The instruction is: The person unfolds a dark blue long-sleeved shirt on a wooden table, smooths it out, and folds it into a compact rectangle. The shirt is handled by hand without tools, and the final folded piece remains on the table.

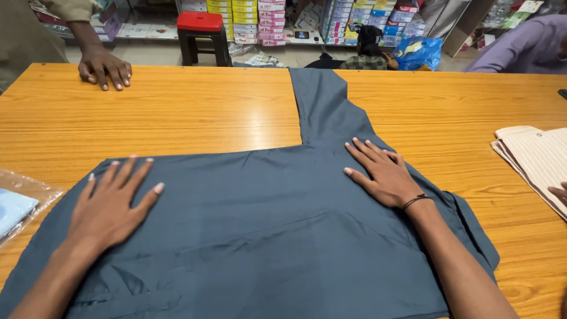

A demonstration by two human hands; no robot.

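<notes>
A slate-blue shirt (260, 218) lies spread flat on the orange wooden table (177, 112), one sleeve stretching away toward the far edge. My left hand (112, 204) rests palm down on the shirt's left part, fingers spread. My right hand (384, 174) presses flat on the cloth near the base of the sleeve, fingers apart, a dark band around its wrist. Neither hand holds anything.
Another person's hand (105, 68) rests on the table's far left edge. A clear plastic bag with light blue cloth (18, 207) lies at the left. A folded cream striped garment (534, 159) lies at the right. Beyond the table stand a red-topped stool (202, 35) and shelves of boxes (260, 18).
</notes>
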